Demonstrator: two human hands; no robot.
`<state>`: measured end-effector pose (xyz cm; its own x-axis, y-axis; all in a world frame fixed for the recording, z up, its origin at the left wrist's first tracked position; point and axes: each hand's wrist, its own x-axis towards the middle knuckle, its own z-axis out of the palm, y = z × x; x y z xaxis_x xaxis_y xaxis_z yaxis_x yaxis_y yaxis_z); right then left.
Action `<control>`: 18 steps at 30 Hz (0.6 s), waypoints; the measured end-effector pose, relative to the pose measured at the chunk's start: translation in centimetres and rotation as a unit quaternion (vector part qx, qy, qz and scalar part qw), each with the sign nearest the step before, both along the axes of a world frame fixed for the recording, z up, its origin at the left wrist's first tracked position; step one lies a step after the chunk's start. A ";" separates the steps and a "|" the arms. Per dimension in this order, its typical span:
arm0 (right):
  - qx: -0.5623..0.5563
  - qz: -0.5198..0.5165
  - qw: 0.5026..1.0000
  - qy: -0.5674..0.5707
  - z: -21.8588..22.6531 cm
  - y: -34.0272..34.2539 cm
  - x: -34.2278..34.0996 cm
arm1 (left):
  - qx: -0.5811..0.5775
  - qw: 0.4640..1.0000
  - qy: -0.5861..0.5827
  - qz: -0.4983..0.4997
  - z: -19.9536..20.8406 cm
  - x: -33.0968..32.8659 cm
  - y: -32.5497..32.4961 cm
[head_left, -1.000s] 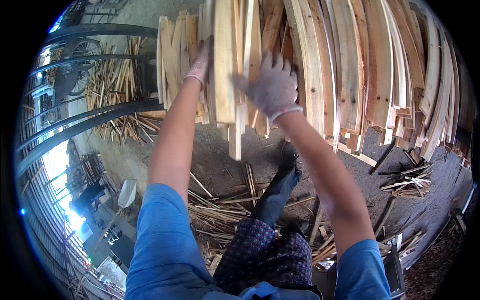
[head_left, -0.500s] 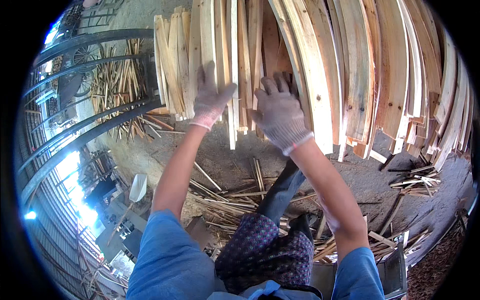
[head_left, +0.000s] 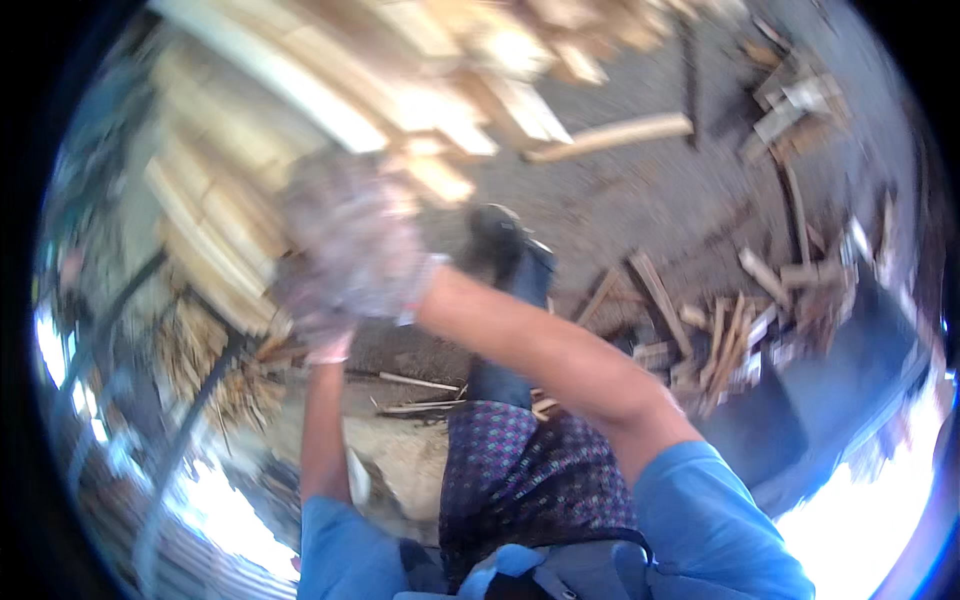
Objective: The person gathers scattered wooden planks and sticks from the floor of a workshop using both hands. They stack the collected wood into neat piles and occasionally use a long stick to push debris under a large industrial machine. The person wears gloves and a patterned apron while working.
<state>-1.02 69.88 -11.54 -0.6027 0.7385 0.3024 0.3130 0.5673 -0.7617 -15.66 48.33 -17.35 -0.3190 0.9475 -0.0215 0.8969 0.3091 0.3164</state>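
Pale wooden boards (head_left: 340,80) side by side, uneven-ended

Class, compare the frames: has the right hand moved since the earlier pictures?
Yes, the right hand has moved left along the wooden planks, toward the dark metal rail.

We wear a blue top (head_left: 735,545) with short sleeves (head_left: 690,485), and a dark purple lower garment (head_left: 530,475) sprinkled with rows of small pale motifs. Our right hand (head_left: 360,235) and left hand (head_left: 312,308) are in greyish gloves (head_left: 345,215), blurred, with lighter cuffs (head_left: 422,288), and a dark bluish leg covering (head_left: 503,375) meets a blackish shoe (head_left: 498,235)
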 end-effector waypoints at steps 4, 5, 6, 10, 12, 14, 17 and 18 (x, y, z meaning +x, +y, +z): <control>-0.109 0.006 0.994 -0.005 1.0 2.7 11.1 | -0.139 0.985 0.098 -0.020 0.1 -1.9 3.9; -0.134 -0.041 0.990 -0.006 0.2 1.2 14.5 | -0.120 0.990 0.071 0.008 0.3 -3.5 3.3; -0.158 -0.085 0.984 -0.008 -0.6 -0.2 17.7 | -0.097 0.994 0.044 0.032 0.4 -4.9 2.7; -0.446 -0.244 0.830 -0.230 -6.3 -9.7 37.5 | -0.236 0.896 0.371 -0.066 5.2 2.0 5.5; -0.489 -0.342 0.739 -0.311 -9.0 -17.7 45.6 | -0.216 0.916 0.337 -0.032 5.7 3.6 4.6; -0.525 -0.374 0.687 -0.335 -8.9 -23.9 52.9 | -0.248 0.930 0.262 -0.064 5.7 7.2 3.4; -0.621 -0.404 0.590 -0.322 -9.0 -31.8 61.7 | -0.282 0.940 0.141 -0.129 6.3 16.0 2.3; -0.638 -0.412 0.564 -0.325 -9.4 -34.1 63.8 | -0.281 0.945 0.097 -0.136 6.5 19.8 1.8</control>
<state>62.79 35.83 -20.91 0.4272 0.2155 -0.8781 0.5178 -0.8545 0.0422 4.11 50.12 -10.87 -0.1148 0.8512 -0.5122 0.9916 0.1291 -0.0079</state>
